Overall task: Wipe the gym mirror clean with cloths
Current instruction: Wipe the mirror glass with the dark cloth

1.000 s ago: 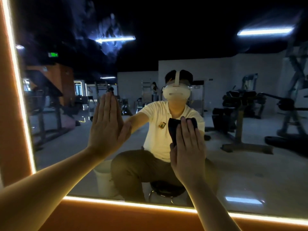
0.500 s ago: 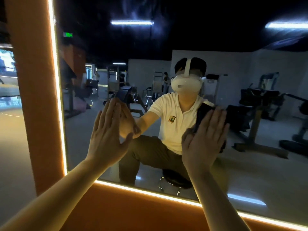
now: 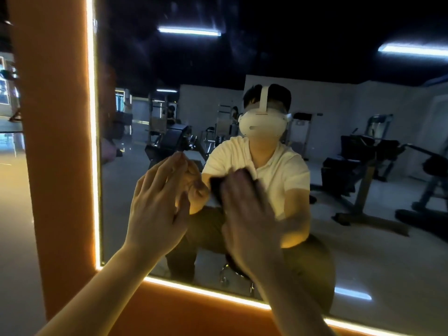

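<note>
1. The left hand [image 3: 157,209] is reaching up with its fingers straight and a little spread. Its fingertips are touching the mirror [image 3: 363,251].
2. The right hand [image 3: 249,221] is looking blurry. It is lying flat with its fingers straight and close together, pressing the dark cloth [image 3: 216,187] onto the glass.
3. The cloth is sitting between the right hand's fingers and the mirror. It is peeking out at the top and on the left, just beside the left hand.
4. Everything is looking too dark and blurry for me to read any words.
5. A glowing light strip [image 3: 93,141] is running down the mirror's left edge and along its bottom edge, with an orange frame [image 3: 55,141] around it.
6. The left hand is staying near the left edge. Both hands are working in the lower left part of the mirror.
7. Lots of glass is stretching up above the hands and far out to the right.
</note>
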### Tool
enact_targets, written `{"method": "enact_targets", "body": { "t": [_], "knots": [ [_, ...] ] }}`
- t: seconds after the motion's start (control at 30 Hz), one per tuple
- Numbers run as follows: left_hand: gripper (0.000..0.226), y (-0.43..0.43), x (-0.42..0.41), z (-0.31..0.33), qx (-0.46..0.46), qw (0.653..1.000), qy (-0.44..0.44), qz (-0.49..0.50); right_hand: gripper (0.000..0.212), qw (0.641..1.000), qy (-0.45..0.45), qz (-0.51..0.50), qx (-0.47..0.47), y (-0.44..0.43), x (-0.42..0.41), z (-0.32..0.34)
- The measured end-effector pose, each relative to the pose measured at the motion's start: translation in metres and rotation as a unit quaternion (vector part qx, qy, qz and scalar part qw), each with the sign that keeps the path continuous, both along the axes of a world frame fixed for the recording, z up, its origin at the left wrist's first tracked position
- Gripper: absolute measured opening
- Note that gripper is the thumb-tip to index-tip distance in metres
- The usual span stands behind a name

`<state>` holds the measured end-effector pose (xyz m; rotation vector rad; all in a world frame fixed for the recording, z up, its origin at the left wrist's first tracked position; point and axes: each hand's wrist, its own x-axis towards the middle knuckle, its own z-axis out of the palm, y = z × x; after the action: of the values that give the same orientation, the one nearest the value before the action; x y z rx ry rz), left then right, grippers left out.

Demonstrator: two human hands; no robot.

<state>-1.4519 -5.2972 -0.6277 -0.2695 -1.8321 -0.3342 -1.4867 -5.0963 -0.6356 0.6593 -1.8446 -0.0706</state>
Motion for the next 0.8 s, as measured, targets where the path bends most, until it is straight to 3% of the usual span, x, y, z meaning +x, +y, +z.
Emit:
{"method": "enact_targets", "body": {
  "t": [0.17, 0.27, 0.33, 0.43, 0.5, 0.57, 0.7, 0.8],
  "knots": [
    [0.065, -0.001, -0.003, -0.007, -0.016, 1.000, -0.007, -0.004, 0.063, 0.951, 0.025, -0.057, -0.304, 0.050, -0.012, 0.045],
    [0.063, -0.002, -0.005, -0.010, -0.025, 1.000, 0.007, 0.000, 0.066, 0.938, 0.020, -0.064, -0.341, 0.017, -0.009, 0.036],
    [0.053, -0.005, -0.008, -0.008, -0.037, 0.999, 0.034, 0.004, 0.069, 0.962, 0.005, -0.054, -0.269, -0.021, -0.004, 0.017],
    [0.051, -0.015, -0.011, -0.004, -0.023, 0.996, 0.078, 0.021, 0.077, 0.999, -0.021, -0.010, -0.048, -0.067, 0.003, -0.022],
    [0.050, -0.025, -0.014, -0.004, -0.029, 0.996, 0.080, 0.026, 0.079, 0.997, -0.014, 0.004, 0.077, -0.068, 0.002, -0.037],
    [0.048, -0.032, -0.018, -0.008, -0.043, 0.996, 0.069, 0.027, 0.077, 0.994, 0.000, -0.020, 0.107, -0.050, -0.002, -0.032],
    [0.050, -0.024, -0.019, -0.009, -0.021, 0.998, 0.055, 0.037, 0.066, 0.992, 0.027, -0.079, -0.092, 0.013, -0.009, 0.017],
    [0.054, -0.015, -0.018, -0.010, -0.020, 0.997, 0.041, 0.059, 0.062, 0.960, 0.053, -0.076, -0.265, 0.048, -0.012, 0.053]
  ]
}}
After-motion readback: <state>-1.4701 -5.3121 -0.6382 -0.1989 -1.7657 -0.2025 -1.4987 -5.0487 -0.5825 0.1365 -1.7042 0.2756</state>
